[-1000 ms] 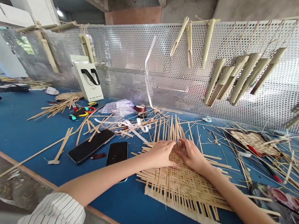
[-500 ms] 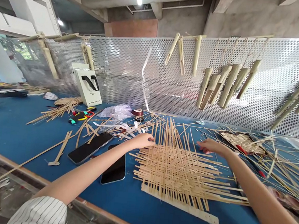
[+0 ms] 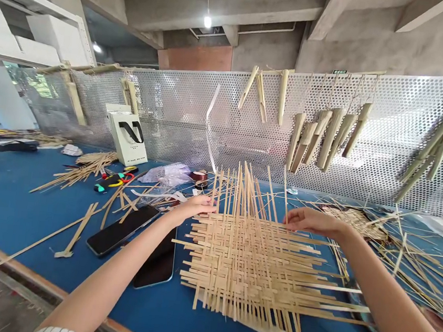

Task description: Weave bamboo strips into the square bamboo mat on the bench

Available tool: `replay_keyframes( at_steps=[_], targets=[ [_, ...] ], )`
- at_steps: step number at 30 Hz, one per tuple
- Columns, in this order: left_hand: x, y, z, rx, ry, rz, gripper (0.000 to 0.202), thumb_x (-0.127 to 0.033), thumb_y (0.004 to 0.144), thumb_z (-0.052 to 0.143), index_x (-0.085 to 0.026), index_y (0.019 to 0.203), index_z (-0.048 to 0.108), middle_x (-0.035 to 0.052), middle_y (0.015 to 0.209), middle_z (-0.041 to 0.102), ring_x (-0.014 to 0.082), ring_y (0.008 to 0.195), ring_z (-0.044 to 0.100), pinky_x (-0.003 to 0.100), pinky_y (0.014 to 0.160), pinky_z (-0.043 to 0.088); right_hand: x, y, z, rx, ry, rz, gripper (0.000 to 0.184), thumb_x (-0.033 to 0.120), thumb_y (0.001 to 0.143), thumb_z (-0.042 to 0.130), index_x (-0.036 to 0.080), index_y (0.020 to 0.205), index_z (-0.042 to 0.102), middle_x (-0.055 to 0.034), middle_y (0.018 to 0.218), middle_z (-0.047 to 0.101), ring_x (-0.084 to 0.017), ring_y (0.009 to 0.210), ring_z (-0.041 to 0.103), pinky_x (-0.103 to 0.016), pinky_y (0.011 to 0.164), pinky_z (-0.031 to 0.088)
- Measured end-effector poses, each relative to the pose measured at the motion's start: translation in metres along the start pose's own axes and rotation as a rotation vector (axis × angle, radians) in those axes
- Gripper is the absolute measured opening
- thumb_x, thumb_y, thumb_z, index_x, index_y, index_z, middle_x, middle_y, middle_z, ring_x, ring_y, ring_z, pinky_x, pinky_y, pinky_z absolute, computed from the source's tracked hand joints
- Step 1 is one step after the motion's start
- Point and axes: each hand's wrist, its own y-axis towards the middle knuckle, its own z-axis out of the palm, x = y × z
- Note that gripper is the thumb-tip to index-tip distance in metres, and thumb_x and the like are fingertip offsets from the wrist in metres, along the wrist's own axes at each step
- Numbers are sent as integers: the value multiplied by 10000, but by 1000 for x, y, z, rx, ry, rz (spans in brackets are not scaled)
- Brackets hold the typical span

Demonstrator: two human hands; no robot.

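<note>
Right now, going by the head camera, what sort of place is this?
Probably a bamboo-weaving craft workshop: a half-woven bamboo mat lies on a blue workbench, loose bamboo strips lie in piles, and split bamboo pieces hang on a perforated metal screen.

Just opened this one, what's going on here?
A person is at a flat woven mat of bamboo strips on a blue worktable. Their left hand is at the mat's upper left edge, their right hand at its upper right, neither clearly gripping a strip. Loose strips lie around, two phones sit to the left, and bamboo pieces hang on a perforated metal panel.
</note>
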Motion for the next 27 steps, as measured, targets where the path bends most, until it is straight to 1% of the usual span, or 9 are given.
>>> replay_keyframes(
  at_steps=[2,4,6,8,11,15,20,24,27],
  targets=[
    [-6,-5,-3,41,-47,4,407,-428,704,621,-143,994,592,75,962,619,200,883,563,269,701,393,8,-7,-4,-4,10,-39,165,284,649,692,199,777,631,-33,739,638,-151,667,584,-284,654,469],
    [-10,-8,-3,73,-117,-1,397,-410,708,625,-151,1007,595,61,938,625,193,858,568,262,690,385,16,-14,-7,-5,7,-67,160,243,639,708,226,780,633,-34,713,642,-156,638,580,-288,617,469],
    [-12,-9,-3,130,-206,-19,386,-386,714,625,-166,1029,589,54,937,631,186,839,575,260,687,384,23,-22,-10,9,12,-79,201,212,627,719,250,811,649,-35,719,648,-168,642,586,-299,607,474],
    [-11,-10,-3,169,-271,-11,361,-344,706,640,-168,1019,596,57,971,630,191,870,573,265,716,389,29,-29,-12,25,15,-70,257,204,626,715,264,870,663,-41,769,656,-184,694,599,-311,632,484],
    [-8,-9,-2,145,-295,17,339,-288,682,670,-147,986,615,69,977,631,207,926,560,285,776,392,35,-37,-15,52,-11,-75,303,216,644,699,270,940,667,-55,858,659,-207,773,607,-321,658,497],
    [-4,-9,-2,115,-317,10,336,-295,678,683,-156,977,623,59,983,633,215,955,556,308,835,386,38,-41,-15,75,-41,-118,297,237,688,667,286,980,651,-55,950,652,-217,814,606,-322,659,502],
    [-3,-9,-1,126,-345,31,344,-302,681,682,-172,994,625,47,995,638,214,968,558,306,862,380,44,-41,-10,-16,-80,-161,139,266,729,633,255,864,663,-47,908,644,-184,773,590,-302,672,487],
    [-4,-9,0,150,-333,87,308,-284,700,660,-168,985,632,45,996,636,205,964,556,303,870,380,47,-42,-9,-4,-85,-119,243,284,729,637,229,965,647,-42,807,641,-169,717,581,-306,675,483],
    [-4,-8,-1,172,-312,109,298,-285,704,656,-169,978,637,45,992,638,204,954,559,309,879,379,46,-41,-12,1,-73,-81,279,267,680,692,271,957,653,-16,738,645,-157,677,580,-286,650,487]
  ],
)
